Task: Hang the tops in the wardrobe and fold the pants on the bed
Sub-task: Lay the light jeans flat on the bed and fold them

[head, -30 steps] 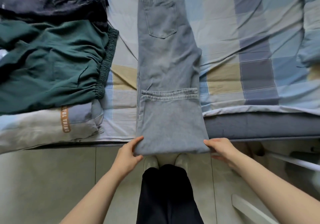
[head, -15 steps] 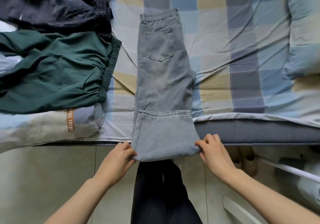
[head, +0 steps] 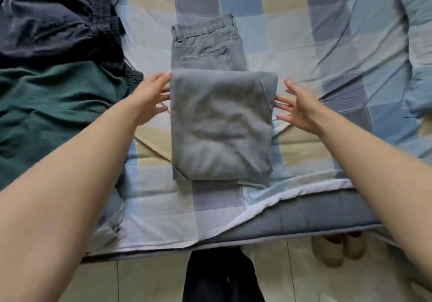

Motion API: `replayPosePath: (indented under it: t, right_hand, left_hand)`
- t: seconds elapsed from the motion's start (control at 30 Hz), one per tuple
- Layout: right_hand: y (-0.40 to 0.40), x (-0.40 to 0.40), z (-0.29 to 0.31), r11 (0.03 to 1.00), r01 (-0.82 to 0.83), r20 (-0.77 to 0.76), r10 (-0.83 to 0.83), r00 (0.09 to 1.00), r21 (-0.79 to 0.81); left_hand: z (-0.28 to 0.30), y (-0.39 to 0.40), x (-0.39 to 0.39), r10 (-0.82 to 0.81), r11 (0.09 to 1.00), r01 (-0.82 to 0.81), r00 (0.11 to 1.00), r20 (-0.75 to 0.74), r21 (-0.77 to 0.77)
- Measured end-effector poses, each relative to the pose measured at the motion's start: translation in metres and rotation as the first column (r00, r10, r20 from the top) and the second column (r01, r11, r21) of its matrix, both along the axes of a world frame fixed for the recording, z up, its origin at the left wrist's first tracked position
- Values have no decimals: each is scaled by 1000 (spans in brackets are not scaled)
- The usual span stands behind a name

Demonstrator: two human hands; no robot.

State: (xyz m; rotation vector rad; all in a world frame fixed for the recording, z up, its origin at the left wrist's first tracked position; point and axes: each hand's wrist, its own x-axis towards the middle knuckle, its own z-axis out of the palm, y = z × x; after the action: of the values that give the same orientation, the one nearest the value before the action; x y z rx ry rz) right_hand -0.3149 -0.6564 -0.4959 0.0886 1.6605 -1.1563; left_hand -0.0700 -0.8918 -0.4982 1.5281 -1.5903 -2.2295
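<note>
Grey jeans (head: 222, 124) folded over on the checked bedsheet (head: 304, 44), waistband and back pocket showing just beyond the folded part. Left hand (head: 149, 96) at the fold's left edge, fingers straight and spread, fingertips touching the denim. Right hand (head: 297, 105) at the fold's right edge, fingers likewise splayed and relaxed, tips against the cloth, gripping nothing. Left of the jeans, a green garment (head: 51, 114) with a dark garment (head: 53, 21) beyond it. Nearer than the jeans, the grey mattress edge (head: 304, 220) and a pair of slippers (head: 336, 248) beneath it.
</note>
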Motion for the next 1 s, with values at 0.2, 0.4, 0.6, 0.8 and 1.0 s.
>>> replayPosePath:
  t: [0.2,0.4,0.6,0.8,1.0]
  right_hand:
    - [12,46,-104,945,-54,-54,75,996,324]
    - [38,51,-116,934,-100,-3,108,994,343]
    - [22,50,-112,975,-59,-108,84,991,215]
    - [25,57,-116,980,-52,28,48,998,190]
    - [42,55,-119,974,-119,26,116,993,192]
  left_hand:
    - [-124,66,28,-46,998,55,958,282,-23]
    - [-139,95,53,38,998,-46,979,202,40]
    - [-133,89,45,102,979,-121,988,118,162]
    - [-132,94,53,83,954,-103,993,84,281]
    - [-122,104,64,101,958,-128,988,116,257]
